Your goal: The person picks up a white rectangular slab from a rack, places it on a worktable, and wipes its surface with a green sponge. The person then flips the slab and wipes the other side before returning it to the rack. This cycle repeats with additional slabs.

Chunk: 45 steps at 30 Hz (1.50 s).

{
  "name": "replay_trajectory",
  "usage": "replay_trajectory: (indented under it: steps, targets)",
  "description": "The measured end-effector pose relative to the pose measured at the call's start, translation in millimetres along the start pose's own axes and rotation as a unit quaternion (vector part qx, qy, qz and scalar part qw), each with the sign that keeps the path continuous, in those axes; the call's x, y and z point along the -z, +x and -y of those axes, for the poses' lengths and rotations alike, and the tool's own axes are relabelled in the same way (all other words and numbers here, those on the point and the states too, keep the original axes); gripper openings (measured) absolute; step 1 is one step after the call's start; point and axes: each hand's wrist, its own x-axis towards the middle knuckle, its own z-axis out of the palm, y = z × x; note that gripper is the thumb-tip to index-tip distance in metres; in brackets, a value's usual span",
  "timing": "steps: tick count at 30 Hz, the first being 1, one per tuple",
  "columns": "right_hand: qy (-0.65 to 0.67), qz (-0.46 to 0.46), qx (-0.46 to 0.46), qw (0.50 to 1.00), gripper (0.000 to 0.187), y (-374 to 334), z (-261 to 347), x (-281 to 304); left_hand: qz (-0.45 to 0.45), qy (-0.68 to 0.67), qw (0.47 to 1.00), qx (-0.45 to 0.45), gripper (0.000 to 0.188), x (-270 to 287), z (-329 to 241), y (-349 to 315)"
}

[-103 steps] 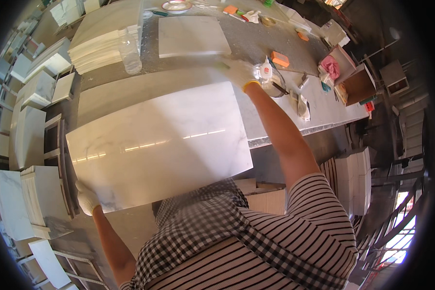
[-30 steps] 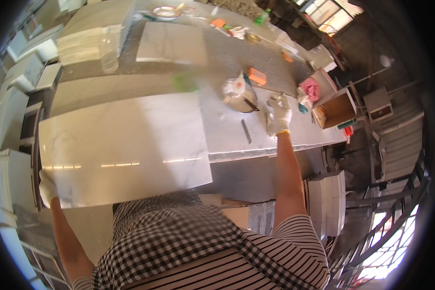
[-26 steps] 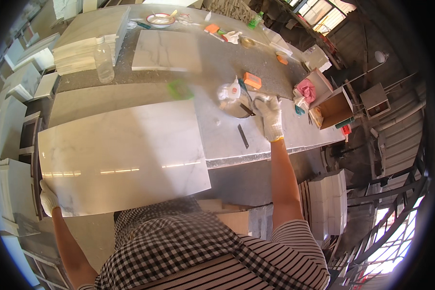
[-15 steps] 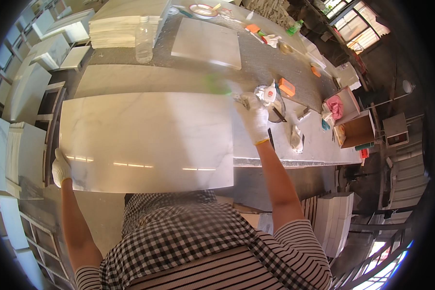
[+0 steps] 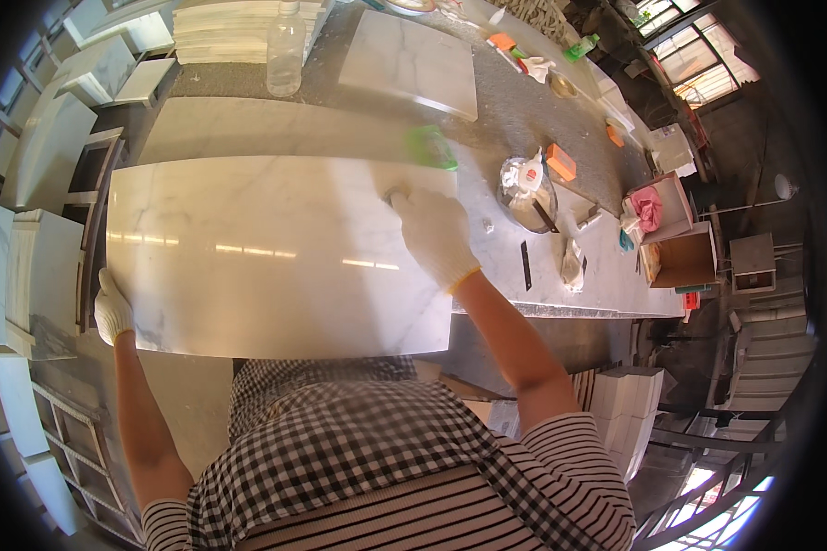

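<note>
A polished white marble-look slab (image 5: 266,266) with grey veins lies before me, its near edge close to my apron. My left hand (image 5: 112,308), in a white knit glove, grips the slab's left edge, with the thumb up along the side. My right hand (image 5: 432,230), gloved alike with a yellow cuff, is over the right part of the slab with its fingers curled. A small dark bit (image 5: 397,195) shows at its fingertips, too small to name. Just beyond the slab's far right corner stands a green object (image 5: 432,149), blurred.
Right of the slab are a round bowl (image 5: 535,213) with a white packet, a black strip (image 5: 526,266) and an orange block (image 5: 560,163). Farther off are another slab (image 5: 412,64), a clear bottle (image 5: 286,50) and stacked tiles (image 5: 239,32). An open box (image 5: 685,262) stands at right.
My right hand has moved left from beside the bowl onto the slab. The left hand keeps its hold on the edge. The whole view has shifted slightly.
</note>
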Motion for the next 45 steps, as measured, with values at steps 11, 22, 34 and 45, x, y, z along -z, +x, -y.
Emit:
replay_trajectory:
  steps: [11, 22, 34, 45]
  targets:
    - [0.023, -0.092, -0.025, 0.995, 0.021, 26.0, -12.9, -5.8, -0.022, 0.007, 1.000, 0.019, 0.086, 1.3, -4.1, -3.8]
    - [0.064, -0.057, -0.004, 0.996, 0.024, 11.2, -4.6, -7.2, -0.018, 0.005, 1.000, 0.008, 0.087, -0.4, -1.7, -2.6]
    - [0.013, -0.151, -0.146, 0.978, 0.031, 12.4, -46.7, 20.2, -0.005, -0.004, 1.000, 0.010, 0.086, -3.4, -1.0, -1.0]
    - [0.072, -0.080, 0.014, 0.994, 0.023, -8.6, 14.8, -1.6, -0.016, 0.003, 1.000, 0.006, 0.087, -4.7, 2.5, 0.2]
